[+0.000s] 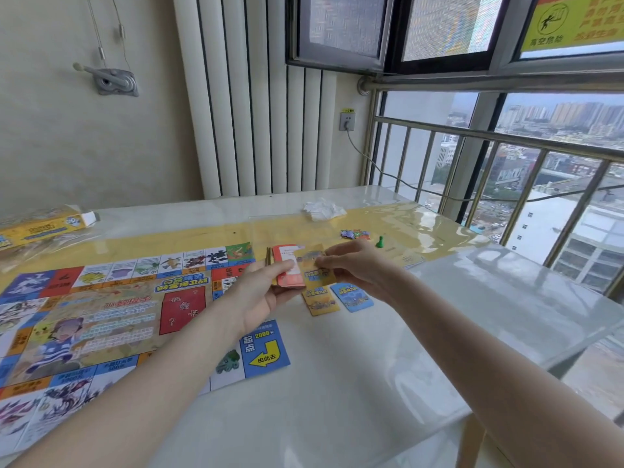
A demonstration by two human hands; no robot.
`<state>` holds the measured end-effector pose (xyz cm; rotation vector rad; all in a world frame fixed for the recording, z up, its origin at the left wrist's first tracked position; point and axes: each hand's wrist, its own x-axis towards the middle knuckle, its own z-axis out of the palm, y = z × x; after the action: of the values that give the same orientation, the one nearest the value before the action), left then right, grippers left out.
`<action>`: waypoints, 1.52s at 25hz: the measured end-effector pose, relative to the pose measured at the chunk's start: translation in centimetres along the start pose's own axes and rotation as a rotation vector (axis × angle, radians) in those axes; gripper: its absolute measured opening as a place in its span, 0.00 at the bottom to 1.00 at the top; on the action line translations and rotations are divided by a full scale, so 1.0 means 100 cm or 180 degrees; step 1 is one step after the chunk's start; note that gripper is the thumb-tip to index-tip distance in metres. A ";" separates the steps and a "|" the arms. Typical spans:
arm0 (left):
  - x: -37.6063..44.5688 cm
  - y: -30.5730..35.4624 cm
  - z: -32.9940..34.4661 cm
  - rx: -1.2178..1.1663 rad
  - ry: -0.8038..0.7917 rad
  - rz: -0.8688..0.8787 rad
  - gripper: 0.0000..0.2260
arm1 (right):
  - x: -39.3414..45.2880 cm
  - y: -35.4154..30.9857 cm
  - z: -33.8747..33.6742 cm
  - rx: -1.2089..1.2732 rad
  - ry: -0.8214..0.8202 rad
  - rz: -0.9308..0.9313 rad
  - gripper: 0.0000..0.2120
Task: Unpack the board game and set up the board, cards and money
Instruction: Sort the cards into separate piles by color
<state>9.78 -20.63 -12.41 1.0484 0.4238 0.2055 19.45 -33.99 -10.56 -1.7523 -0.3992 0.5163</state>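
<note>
Glossy white bench [354, 383] beside the unfolded board [111, 319]: a card stack [287, 270] is gripped by the left hand [261, 295]; a yellow card [317, 270] is pinched by the right hand [354, 268] and is best laid squarely on the yellow pile [320, 300] below.

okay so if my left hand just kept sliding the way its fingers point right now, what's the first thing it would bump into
The left hand points toward the right hand, so it would likely meet those fingers, which pinch the yellow card pulled from the held stack of cards. Depth is hard to judge from this one view.
</note>
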 end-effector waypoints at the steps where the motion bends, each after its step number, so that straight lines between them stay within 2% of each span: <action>1: 0.002 0.001 -0.003 -0.0084 0.0100 0.0048 0.03 | 0.001 0.001 -0.003 -0.0194 0.0118 -0.0048 0.13; 5: 0.005 0.005 -0.014 -0.0060 0.0226 0.0109 0.04 | -0.003 0.012 0.006 -0.1320 0.0143 -0.0025 0.11; 8: 0.004 -0.001 -0.011 0.0050 0.0171 0.0090 0.06 | -0.004 0.024 0.019 -0.2263 0.0327 -0.0268 0.11; 11: 0.006 -0.004 -0.008 0.0065 0.0229 0.0117 0.09 | -0.003 0.027 0.018 -0.2602 0.0421 -0.0421 0.12; 13: 0.007 -0.005 -0.005 0.0049 0.0245 0.0134 0.09 | 0.000 0.025 0.011 -0.2099 0.0540 -0.0422 0.09; 14: 0.007 -0.005 -0.003 0.0061 0.0231 0.0139 0.08 | 0.000 0.022 0.007 -0.1558 0.0530 -0.0386 0.10; 16: 0.006 -0.008 0.006 0.0118 0.0144 0.0144 0.05 | -0.002 0.015 0.002 -0.0656 0.0197 -0.0255 0.16; 18: 0.004 -0.011 0.015 0.0134 -0.0008 0.0157 0.04 | -0.007 0.011 -0.001 -0.0622 -0.0057 -0.0265 0.15; 22: 0.004 -0.010 0.024 -0.0145 -0.0432 0.0022 0.06 | -0.008 0.009 -0.010 -0.0426 0.0174 -0.0254 0.12; 26: 0.003 -0.008 0.026 0.0004 -0.0255 0.0166 0.05 | -0.006 0.006 -0.022 -0.0318 0.0286 -0.0056 0.15; 28: 0.004 -0.009 0.025 0.0060 -0.0133 0.0196 0.04 | -0.011 0.002 -0.025 -0.0352 0.0209 -0.0006 0.12; 30: 0.005 -0.009 0.024 0.0087 -0.0011 0.0147 0.04 | -0.015 -0.004 -0.034 0.0191 0.0037 -0.0233 0.08; 32: 0.006 -0.008 0.022 0.0085 0.0046 0.0095 0.04 | -0.015 -0.010 -0.045 0.0887 -0.0146 -0.0564 0.09; 34: 0.006 -0.007 0.023 0.0010 0.0046 0.0069 0.05 | -0.014 -0.011 -0.049 0.1303 -0.0297 -0.0595 0.11; 35: 0.006 -0.008 0.024 -0.0025 0.0037 0.0077 0.05 | -0.013 -0.008 -0.047 0.1236 -0.0326 -0.0572 0.11; 38: 0.005 -0.010 0.031 0.0027 0.0002 0.0177 0.05 | -0.014 0.003 -0.028 0.0047 0.0048 -0.0757 0.03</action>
<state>11.57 -23.44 -12.09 1.0694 0.3967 0.2538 19.83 -37.12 -10.12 -1.6664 -0.5830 0.3345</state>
